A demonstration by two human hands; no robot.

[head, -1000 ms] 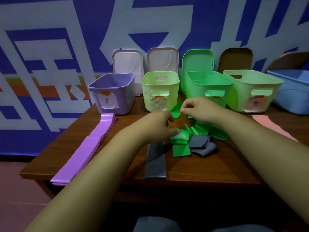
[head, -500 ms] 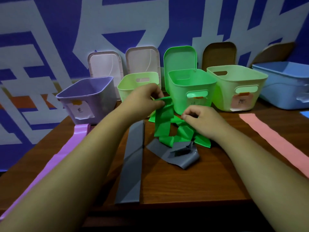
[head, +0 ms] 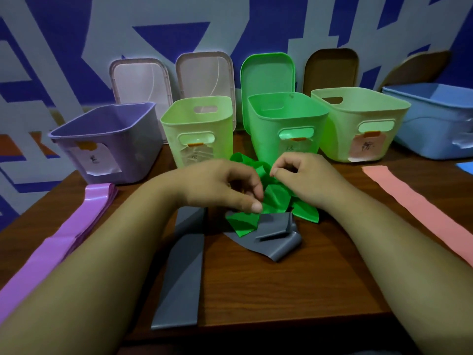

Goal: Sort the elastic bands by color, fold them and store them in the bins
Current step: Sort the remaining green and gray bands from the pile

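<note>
Green band (head: 277, 201) at frame centre is pinched, unfolded, by left hand (head: 225, 185) and right hand (head: 304, 178); purple band (head: 76, 226), grey band (head: 184, 278), pink band (head: 409, 201) are left unbinned on bench (head: 307, 290).

Purple bin (head: 115, 139): white label (head: 93, 160) on the front wall, one dark handwritten character, too blurred to read.

Light green bin (head: 179, 124): clear label (head: 195, 156) under the handle slot, one faint handwritten mark, illegible.

Green bin (head: 266, 124): one small handwritten character below the handle slot, not readable.

Pale green bin (head: 340, 124): pink label (head: 366, 147), one dark handwritten character, strokes visible, reading uncertain.

Wall (head: 76, 34): very large white characters on blue, cropped at the edges, none complete.
</note>
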